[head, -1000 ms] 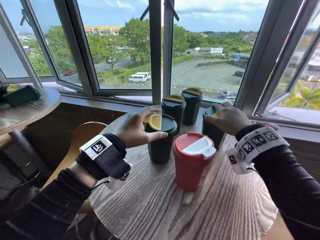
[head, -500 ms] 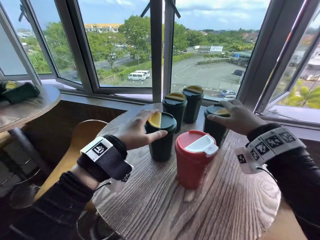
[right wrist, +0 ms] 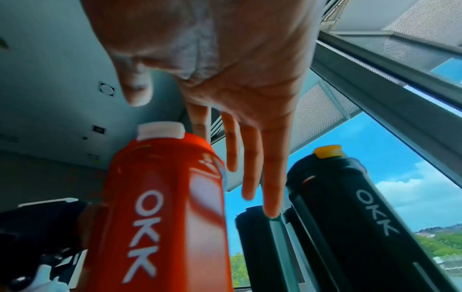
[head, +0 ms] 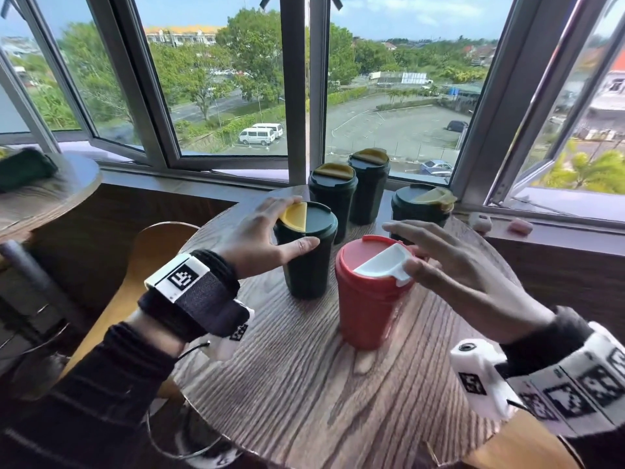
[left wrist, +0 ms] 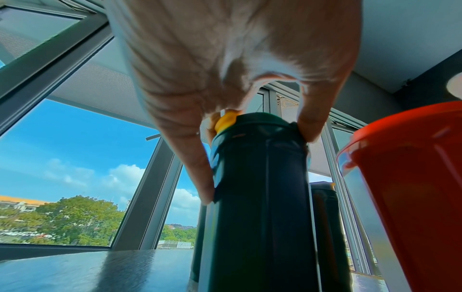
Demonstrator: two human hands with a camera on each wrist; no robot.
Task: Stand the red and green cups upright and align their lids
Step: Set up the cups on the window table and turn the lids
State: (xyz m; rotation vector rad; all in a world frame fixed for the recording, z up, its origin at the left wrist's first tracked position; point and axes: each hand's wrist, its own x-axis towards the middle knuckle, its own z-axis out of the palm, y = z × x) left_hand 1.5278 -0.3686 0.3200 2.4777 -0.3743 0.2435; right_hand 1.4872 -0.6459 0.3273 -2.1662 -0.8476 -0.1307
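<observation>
A red cup [head: 368, 309] with a white flap lid [head: 382, 264] stands upright near the middle of the round wooden table [head: 304, 401]. Left of it stands a dark green cup [head: 307, 262] with a yellow flap [head: 294, 216]. My left hand [head: 291, 226] grips this cup at its lid, fingers on the yellow flap and thumb on the near rim; the left wrist view shows the same green cup [left wrist: 257, 197]. My right hand [head: 399, 246] hovers open at the red cup's right, thumb beside the white flap. Its straight fingers [right wrist: 250, 168] hang beside the red cup [right wrist: 160, 207].
Three more green cups with yellow flaps [head: 333, 198] [head: 368, 184] [head: 421, 208] stand upright at the table's far edge by the window. A wooden chair [head: 152, 248] sits at the left, with a second table [head: 44, 198] beyond it. Two small objects [head: 480, 221] lie on the sill.
My right hand has let go of the far-right green cup and come back toward the red cup, fingers spread. My left hand stays on the near green cup.
</observation>
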